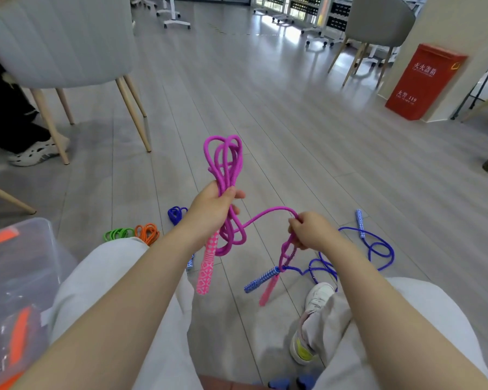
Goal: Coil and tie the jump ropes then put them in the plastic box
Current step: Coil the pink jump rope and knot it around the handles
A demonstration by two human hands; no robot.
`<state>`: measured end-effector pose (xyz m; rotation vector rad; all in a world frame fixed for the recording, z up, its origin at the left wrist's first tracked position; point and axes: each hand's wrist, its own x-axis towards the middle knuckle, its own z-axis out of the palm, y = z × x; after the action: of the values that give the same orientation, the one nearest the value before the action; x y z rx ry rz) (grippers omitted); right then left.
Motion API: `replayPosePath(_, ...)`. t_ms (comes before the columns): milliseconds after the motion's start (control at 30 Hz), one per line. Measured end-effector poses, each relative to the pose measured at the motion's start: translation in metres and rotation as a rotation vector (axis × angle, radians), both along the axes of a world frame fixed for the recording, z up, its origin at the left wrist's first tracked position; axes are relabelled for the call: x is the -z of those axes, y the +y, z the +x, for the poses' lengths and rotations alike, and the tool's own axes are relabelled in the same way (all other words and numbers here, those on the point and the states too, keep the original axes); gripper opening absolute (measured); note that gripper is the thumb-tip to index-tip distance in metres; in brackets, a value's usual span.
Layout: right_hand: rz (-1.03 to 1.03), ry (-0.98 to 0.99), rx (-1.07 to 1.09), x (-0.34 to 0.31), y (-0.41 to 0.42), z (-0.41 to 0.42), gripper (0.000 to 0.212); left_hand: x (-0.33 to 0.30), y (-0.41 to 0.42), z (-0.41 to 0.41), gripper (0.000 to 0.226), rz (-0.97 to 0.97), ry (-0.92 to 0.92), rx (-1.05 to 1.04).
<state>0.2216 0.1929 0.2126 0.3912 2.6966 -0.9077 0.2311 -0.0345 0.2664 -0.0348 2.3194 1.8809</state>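
My left hand [212,209] grips a bundle of coiled magenta jump rope [226,164], loops standing above the fist and more hanging below with one pink patterned handle [207,266]. A strand arcs right to my right hand [310,230], which pinches the rope's free end; its second pink handle [268,291] dangles beneath. A blue jump rope [375,249] lies loose on the floor to the right, one blue handle [261,280] near my foot. The clear plastic box [20,277] sits at the lower left with orange handles inside.
Green [119,233], orange [148,232] and dark blue [176,213] coiled ropes lie on the floor past my left knee. A grey chair [62,43] with a seated person's leg stands at the left. A red fire cabinet [423,80] is at the far right.
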Motion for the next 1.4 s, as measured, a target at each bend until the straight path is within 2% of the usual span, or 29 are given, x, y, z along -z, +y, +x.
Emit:
replayPosePath(167, -0.100, 0.069, -0.026, -0.034, -0.009, 0.002, 0.037, 0.016, 0.024, 0.003, 0.019, -0.156, -0.149, 0.209)
replayPosePath(367, -0.562, 0.143, 0.121, -0.061, -0.014, 0.011, 0.031, 0.025, 0.040, 0.005, 0.023, -0.164, -0.251, 0.366)
replayPosePath(633, -0.821, 0.205, 0.146, -0.067, -0.013, 0.012, 0.030, 0.019, 0.039, 0.004, 0.011, -0.108, -0.211, 0.408)
replayPosePath(867, -0.881, 0.215, 0.158, -0.067, -0.012, 0.010, 0.030, 0.015, 0.040, 0.004, 0.010, -0.141, -0.168, 0.413)
replayPosePath(1033, -0.981, 0.195, 0.209, -0.070, -0.007, 0.010, 0.028, 0.019, 0.042, 0.004, 0.015, 0.095, -0.216, 0.399)
replayPosePath(1200, -1.101, 0.154, 0.231, -0.070, -0.004, 0.011, 0.027, 0.021, 0.043, 0.003, 0.019, 0.099, -0.165, 0.364)
replayPosePath(1267, -1.116, 0.175, 0.238, -0.071, -0.004, 0.011, 0.032, 0.022, 0.043, 0.002, 0.018, 0.116, -0.151, 0.323)
replayPosePath(1333, -1.035, 0.209, 0.294, -0.068, -0.002, 0.010, 0.032, 0.023, 0.041, -0.001, 0.016, 0.161, -0.138, 0.270)
replayPosePath(1367, -0.902, 0.220, 0.307, -0.062, 0.000, 0.009, 0.028, 0.022, 0.040, -0.003, 0.015, 0.190, -0.125, 0.239)
replayPosePath(1400, -0.680, 0.217, 0.262, -0.055, 0.002, 0.009, 0.024, 0.022, 0.038, -0.005, 0.015, 0.221, -0.108, 0.207)
